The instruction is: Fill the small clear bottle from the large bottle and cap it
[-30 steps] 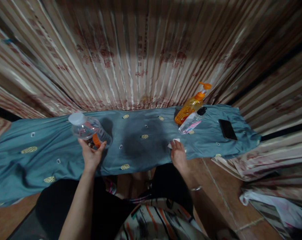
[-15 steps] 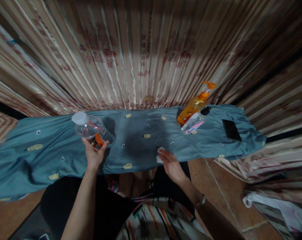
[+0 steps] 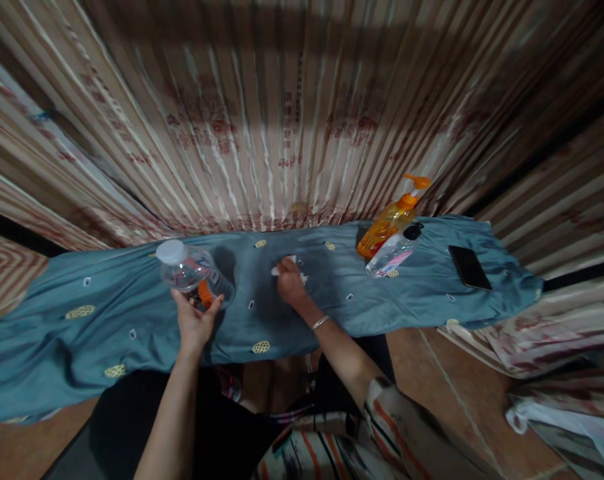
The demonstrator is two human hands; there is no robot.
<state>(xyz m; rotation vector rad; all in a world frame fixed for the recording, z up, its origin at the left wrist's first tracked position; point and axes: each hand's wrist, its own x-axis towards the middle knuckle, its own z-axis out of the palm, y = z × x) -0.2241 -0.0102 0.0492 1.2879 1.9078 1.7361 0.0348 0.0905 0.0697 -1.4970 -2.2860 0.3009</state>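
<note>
A clear plastic bottle (image 3: 188, 268) with a white lid and an orange-marked label stands on the teal cloth at the left. My left hand (image 3: 196, 323) is wrapped round its lower front side. In the middle of the cloth, my right hand (image 3: 291, 283) is closed on a small white tissue (image 3: 276, 271), whose edges stick out past the fingers. That hand rests on or just over the cloth; I cannot tell which.
The teal patterned cloth (image 3: 237, 333) covers a narrow bench. An orange pump bottle (image 3: 388, 227) and a clear bottle with a black cap (image 3: 392, 257) stand right of centre. Farther right lies a black phone (image 3: 469, 267). Pleated curtains (image 3: 262, 133) hang behind.
My right hand has moved left and away from me, from the cloth's front edge to its middle, carrying the tissue. The left hand keeps its hold on the bottle. The view has shifted slightly.
</note>
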